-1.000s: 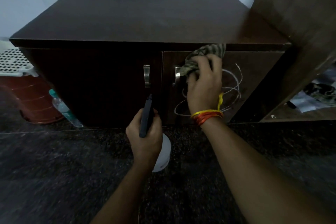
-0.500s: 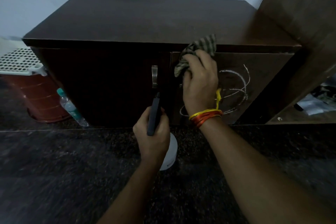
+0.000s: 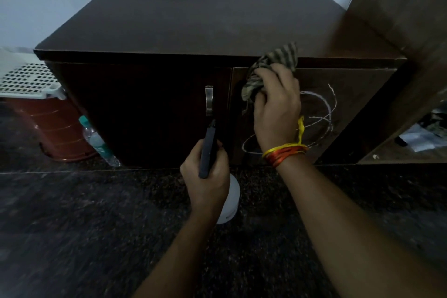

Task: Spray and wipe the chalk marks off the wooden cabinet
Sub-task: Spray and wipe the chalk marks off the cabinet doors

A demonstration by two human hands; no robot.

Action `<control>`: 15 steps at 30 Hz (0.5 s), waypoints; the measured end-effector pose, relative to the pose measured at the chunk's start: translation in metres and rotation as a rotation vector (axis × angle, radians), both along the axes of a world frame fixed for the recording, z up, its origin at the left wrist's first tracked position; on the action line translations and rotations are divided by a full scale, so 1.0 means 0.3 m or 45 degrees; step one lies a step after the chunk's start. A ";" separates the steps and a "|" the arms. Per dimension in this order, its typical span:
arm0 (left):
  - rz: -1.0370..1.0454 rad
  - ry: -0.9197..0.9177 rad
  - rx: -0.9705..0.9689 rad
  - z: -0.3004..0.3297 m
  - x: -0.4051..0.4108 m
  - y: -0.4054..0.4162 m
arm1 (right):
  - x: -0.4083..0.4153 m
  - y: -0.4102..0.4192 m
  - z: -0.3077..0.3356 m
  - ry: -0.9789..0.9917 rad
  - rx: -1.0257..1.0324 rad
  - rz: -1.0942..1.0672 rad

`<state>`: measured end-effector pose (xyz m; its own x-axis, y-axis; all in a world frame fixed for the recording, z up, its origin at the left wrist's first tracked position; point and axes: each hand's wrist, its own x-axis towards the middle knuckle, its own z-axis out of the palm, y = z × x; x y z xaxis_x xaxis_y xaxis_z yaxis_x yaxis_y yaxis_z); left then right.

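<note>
A dark wooden cabinet (image 3: 193,29) with two doors stands on a speckled floor. White chalk marks (image 3: 324,113) loop over its right door. My right hand (image 3: 278,106) grips a striped cloth (image 3: 273,63) bunched against the top left of that door, covering part of the marks. My left hand (image 3: 208,176) holds a white spray bottle (image 3: 229,201) by its dark trigger head, low in front of the gap between the doors, nozzle towards the cabinet.
A metal handle (image 3: 209,100) sits on the left door. Left of the cabinet stand a red-brown bin (image 3: 55,128) with a white perforated lid and a plastic water bottle (image 3: 96,140). A wooden shelf unit (image 3: 406,19) adjoins on the right, with papers on its low shelf.
The view has shifted, so the cabinet sits further right in frame. My right hand with the cloth stays at the top left of the right door. The left hand keeps the bottle.
</note>
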<state>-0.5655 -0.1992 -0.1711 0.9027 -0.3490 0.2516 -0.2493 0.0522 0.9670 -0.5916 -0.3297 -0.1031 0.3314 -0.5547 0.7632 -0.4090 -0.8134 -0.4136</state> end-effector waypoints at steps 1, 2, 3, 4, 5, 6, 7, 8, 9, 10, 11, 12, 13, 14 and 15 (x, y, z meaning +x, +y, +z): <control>-0.001 -0.011 0.001 -0.001 0.001 0.001 | 0.007 0.005 -0.001 -0.016 0.019 0.001; 0.002 -0.019 0.000 -0.004 0.004 0.003 | 0.013 0.006 -0.008 -0.024 0.033 0.007; 0.005 -0.019 0.000 -0.008 0.007 0.004 | 0.014 0.006 -0.023 -0.030 0.054 0.008; 0.007 -0.009 -0.001 -0.013 0.011 0.006 | 0.013 0.007 -0.043 -0.041 0.094 -0.001; 0.007 0.005 -0.002 -0.017 0.016 0.010 | 0.009 0.010 -0.069 -0.065 0.154 -0.015; 0.008 0.015 -0.001 -0.022 0.021 0.013 | 0.005 0.016 -0.096 -0.095 0.227 -0.024; 0.011 0.018 0.003 -0.027 0.025 0.017 | 0.002 0.023 -0.118 -0.120 0.302 -0.028; 0.011 0.020 0.009 -0.034 0.028 0.019 | -0.001 0.030 -0.135 -0.138 0.366 -0.029; 0.007 0.025 0.014 -0.038 0.031 0.022 | -0.001 0.036 -0.146 -0.158 0.412 -0.025; 0.001 0.029 0.015 -0.041 0.033 0.022 | -0.001 0.040 -0.150 -0.183 0.437 -0.015; -0.003 0.029 0.014 -0.042 0.037 0.023 | 0.001 0.043 -0.146 -0.206 0.440 -0.004; -0.003 0.024 0.012 -0.043 0.041 0.022 | 0.004 0.048 -0.138 -0.220 0.419 0.003; -0.001 0.015 0.007 -0.043 0.045 0.020 | 0.007 0.052 -0.129 -0.224 0.386 0.007; 0.001 0.007 0.001 -0.042 0.047 0.016 | 0.010 0.056 -0.122 -0.229 0.357 0.008; 0.003 0.003 -0.004 -0.041 0.048 0.013 | 0.013 0.060 -0.120 -0.234 0.343 0.007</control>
